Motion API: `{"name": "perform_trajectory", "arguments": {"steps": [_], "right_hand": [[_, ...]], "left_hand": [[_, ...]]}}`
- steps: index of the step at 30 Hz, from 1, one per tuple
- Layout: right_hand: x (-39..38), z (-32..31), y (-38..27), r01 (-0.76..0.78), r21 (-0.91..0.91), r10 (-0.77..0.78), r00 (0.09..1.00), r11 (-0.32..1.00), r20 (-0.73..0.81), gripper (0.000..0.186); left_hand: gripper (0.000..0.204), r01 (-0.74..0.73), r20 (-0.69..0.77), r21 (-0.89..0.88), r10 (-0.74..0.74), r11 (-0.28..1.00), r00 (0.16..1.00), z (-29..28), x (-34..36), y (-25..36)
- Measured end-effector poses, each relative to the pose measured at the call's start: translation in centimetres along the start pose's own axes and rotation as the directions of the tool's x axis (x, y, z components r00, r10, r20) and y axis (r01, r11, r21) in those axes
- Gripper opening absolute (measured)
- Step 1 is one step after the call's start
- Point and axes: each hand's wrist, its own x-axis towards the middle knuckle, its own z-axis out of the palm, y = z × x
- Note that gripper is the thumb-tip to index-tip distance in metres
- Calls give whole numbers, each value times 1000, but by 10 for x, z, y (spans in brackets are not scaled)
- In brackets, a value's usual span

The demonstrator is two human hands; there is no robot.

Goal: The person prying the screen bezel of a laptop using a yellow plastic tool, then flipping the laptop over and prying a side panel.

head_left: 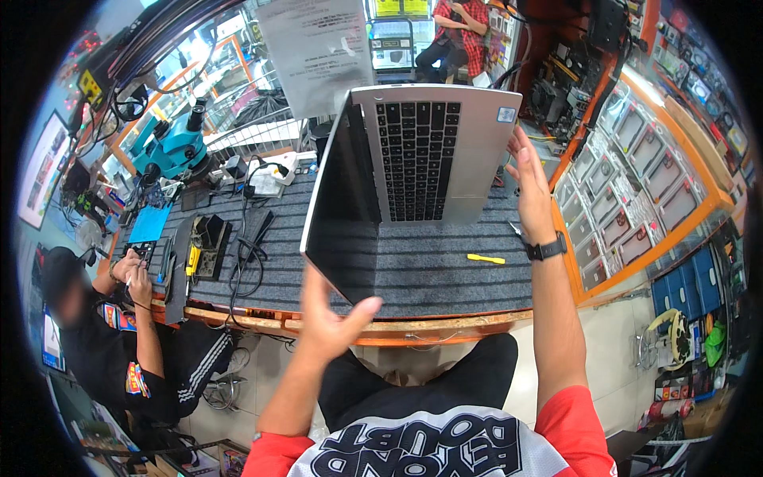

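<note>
Head view: an open silver laptop (pixel 477 171) is seen turned on its side over the mid. of the bench (pixel 445 282), btwn the two hands; contact w/ the bench can't be told. Its dark screen (pixel 342 199) is set to the L, its black keyboard (pixel 417 159) to the R. L hand (pixel 330 326) is placed at the screen's lower edge, thumb spread wide, other fingers mostly hidden behind, so their grip can't be told. R hand (pixel 534 187), w/ a black watch (pixel 547 248) worn, is placed at the keyboard half's outer edge, fingers slightly apart, not wrapped round it. Yellow tool (pixel 486 258) is laid on the bench nr the R wrist. Farther L, a teal microscope (pixel 171 147) and blue mat (pixel 151 223) are seen; at far L, a co-worker (pixel 111 350) is seated, hands close together.
</note>
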Motion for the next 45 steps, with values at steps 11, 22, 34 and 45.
{"name": "perform_trajectory", "arguments": {"steps": [11,22,34,45], "right_hand": [[26,34,5,-17,369,17,1000,929,3,56],[-70,85,-49,17,308,32,988,951,-153,47],[44,47,-154,37,-391,137,903,920,407,61],[131,152,-123,630,-471,118,518,617,847,66]], "left_hand": [[13,16,-137,355,35,935,990,19,-16,-41],[22,100,-190,340,-35,935,981,-31,10,-42],[24,182,-132,70,-172,981,976,-75,26,-73],[32,304,16,1,-304,953,953,-91,58,-81]]}}
